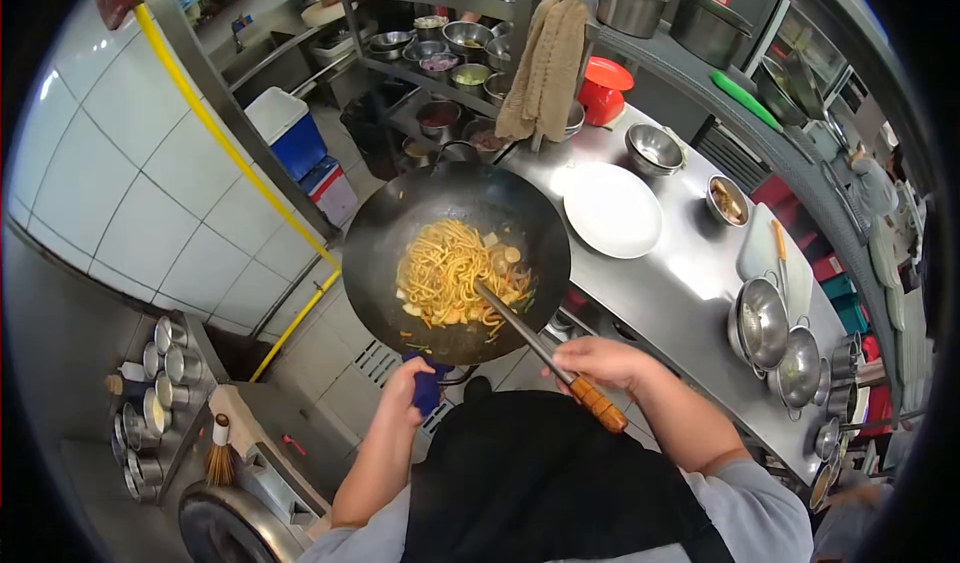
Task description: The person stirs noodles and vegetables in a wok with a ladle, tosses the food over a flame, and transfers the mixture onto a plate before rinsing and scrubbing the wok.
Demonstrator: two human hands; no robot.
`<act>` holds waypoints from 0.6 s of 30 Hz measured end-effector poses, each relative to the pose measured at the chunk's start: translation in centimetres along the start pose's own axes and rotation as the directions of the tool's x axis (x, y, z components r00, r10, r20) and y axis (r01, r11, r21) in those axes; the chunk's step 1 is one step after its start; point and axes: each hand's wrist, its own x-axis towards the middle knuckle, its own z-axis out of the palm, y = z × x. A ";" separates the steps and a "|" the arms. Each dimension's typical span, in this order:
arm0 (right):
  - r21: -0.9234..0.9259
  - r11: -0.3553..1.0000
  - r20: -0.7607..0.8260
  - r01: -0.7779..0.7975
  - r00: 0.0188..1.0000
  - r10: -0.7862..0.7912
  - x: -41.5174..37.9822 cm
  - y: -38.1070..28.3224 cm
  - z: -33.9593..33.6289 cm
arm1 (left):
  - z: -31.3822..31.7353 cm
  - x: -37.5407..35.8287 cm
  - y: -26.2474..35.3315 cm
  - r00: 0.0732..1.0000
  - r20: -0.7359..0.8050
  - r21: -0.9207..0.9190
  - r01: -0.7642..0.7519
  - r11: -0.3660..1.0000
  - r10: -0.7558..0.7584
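A large dark wok [380, 263] is held up in front of my body, with yellow noodles [445, 263], vegetable pieces and sliced bits inside. My left hand [402, 391] grips the wok's near side through a folded blue cloth [427, 383]. In my right hand [598, 363] is a long metal wok ladle [530, 338] with a wooden handle. The ladle's far end reaches into the noodles, so its head is hidden. To the right of the wok, a white plate [613, 210] lies on the steel counter [690, 303].
Metal bowls [655, 149], a small bowl of food [727, 201] and strainers [763, 323] stand along the counter. A brown towel [545, 68] hangs from the shelf post. At left are a yellow pipe [190, 83], steel containers [183, 365] and a stove burner [225, 523]. Another person [875, 183] is at far right.
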 end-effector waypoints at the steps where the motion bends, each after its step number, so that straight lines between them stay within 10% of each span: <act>1: -0.038 0.999 -0.062 0.003 0.998 -0.005 0.1 -0.4 -1.3 | -0.3 -0.5 0.2 1.000 0.020 -0.031 -0.001 1.000 0.001; 3: -0.772 0.600 -0.530 -0.208 0.732 -0.429 2.6 -0.3 -6.9 | -0.5 0.3 0.0 0.997 0.067 -0.018 0.039 0.999 -0.038; 5: -0.859 0.305 -0.476 -0.412 0.421 -0.772 5.4 2.6 -12.2 | -1.3 0.4 0.2 0.997 0.032 0.028 0.062 0.998 -0.063; 9: -0.817 0.188 -0.517 -0.545 0.547 -0.659 5.5 3.5 -15.0 | -1.0 0.1 1.5 0.998 -0.050 0.114 0.030 0.993 -0.024; 18: -0.705 0.301 -0.663 -0.642 0.448 -0.599 0.0 9.9 -15.3 | -1.1 -0.1 2.3 1.000 -0.014 0.110 0.018 0.994 -0.017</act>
